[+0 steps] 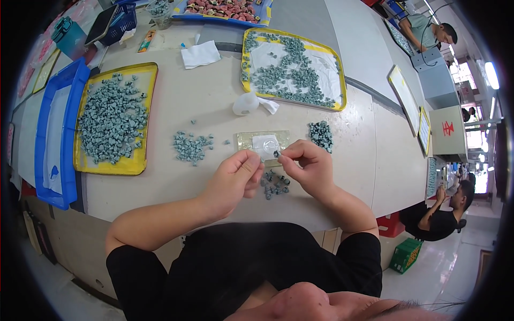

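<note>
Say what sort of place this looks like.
Probably a small-parts assembly or sorting workshop: a yellow-edged tray heaped with small grey-green pieces, a broad worktable, and a co-worker in black off to the right.

The smooth pale-beige surface [358, 144] carries a clear, flat rectangular slab [244, 140]. Around that slab, a loose heap of small grey-green lumps [188, 148] lies at nine o'clock, a compact dark grey-green heap [320, 136] at three and a sparse grey-green cluster [274, 190] at six. A rounded white bulb [244, 105] sits at eleven, a creased white sheet [201, 55] beyond it. One yellow-rimmed rectangular tray [341, 80] rests near one o'clock, another yellow-rimmed tray [138, 156] near nine.
</note>
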Demonstrator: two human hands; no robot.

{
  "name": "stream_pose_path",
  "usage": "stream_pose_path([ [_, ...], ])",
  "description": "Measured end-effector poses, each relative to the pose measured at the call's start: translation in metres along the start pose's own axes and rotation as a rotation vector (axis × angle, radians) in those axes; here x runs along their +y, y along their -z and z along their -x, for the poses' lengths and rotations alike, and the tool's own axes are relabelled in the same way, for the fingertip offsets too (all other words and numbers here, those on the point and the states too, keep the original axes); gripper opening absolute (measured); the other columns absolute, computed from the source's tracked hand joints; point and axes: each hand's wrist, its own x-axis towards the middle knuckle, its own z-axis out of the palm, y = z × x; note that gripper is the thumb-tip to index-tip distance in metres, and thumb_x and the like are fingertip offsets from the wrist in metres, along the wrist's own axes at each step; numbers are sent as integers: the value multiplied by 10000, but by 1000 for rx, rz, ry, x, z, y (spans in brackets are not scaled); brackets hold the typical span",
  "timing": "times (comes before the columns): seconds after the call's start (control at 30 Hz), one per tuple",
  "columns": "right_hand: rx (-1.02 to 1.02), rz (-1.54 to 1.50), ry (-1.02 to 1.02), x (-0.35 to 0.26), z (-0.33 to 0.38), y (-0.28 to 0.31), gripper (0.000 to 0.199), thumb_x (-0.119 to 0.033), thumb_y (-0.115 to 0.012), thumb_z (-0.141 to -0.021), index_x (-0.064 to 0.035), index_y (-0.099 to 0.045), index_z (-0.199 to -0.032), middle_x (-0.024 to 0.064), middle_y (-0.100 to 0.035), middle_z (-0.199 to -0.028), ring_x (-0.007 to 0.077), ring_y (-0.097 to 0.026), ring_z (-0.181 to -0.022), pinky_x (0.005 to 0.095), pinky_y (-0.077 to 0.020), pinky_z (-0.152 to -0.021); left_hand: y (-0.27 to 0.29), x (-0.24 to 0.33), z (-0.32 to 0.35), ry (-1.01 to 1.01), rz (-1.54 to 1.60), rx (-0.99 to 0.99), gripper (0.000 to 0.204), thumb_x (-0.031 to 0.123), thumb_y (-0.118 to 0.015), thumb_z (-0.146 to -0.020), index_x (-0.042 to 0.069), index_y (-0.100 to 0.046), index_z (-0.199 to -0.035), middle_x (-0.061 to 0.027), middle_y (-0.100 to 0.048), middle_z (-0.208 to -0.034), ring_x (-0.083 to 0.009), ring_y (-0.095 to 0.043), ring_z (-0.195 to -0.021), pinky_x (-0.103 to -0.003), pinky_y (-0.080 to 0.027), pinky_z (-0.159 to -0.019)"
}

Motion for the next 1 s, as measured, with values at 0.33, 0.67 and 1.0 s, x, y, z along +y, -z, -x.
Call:
stream_pose_path([
  [0.33,26,263,547,-7,-3,-10,212,53,-709,-640,14,-611,-824,108,-604,-803,212,-592,-657,288,-476,-562,3,-4,3,21,90,-81,162,205,-410,-979,86,-446,-875,-1,-429,-736,-70,-296,-559,-215,-256,-487],
  [0.67,-20,340,737,-9,-4,-9,276,4,-731,-603,26,-603,-846,107,-585,-808,243,-592,-667,325,-485,-565,1,-9,3,-35,72,-102,137,170,-414,-975,84,-431,-871,1,-425,-711,-67,-294,-550,-214,-258,-484],
  [1.0,-4,129,648,-2,-2,0,262,42,-723,-625,12,-619,-864,117,-618,-824,245,-609,-685,309,-502,-572,-9,-6,3,-206,-201,-112,134,172,-420,-977,60,-431,-905,-18,-468,-733,-68,-345,-565,-213,-291,-486],
])
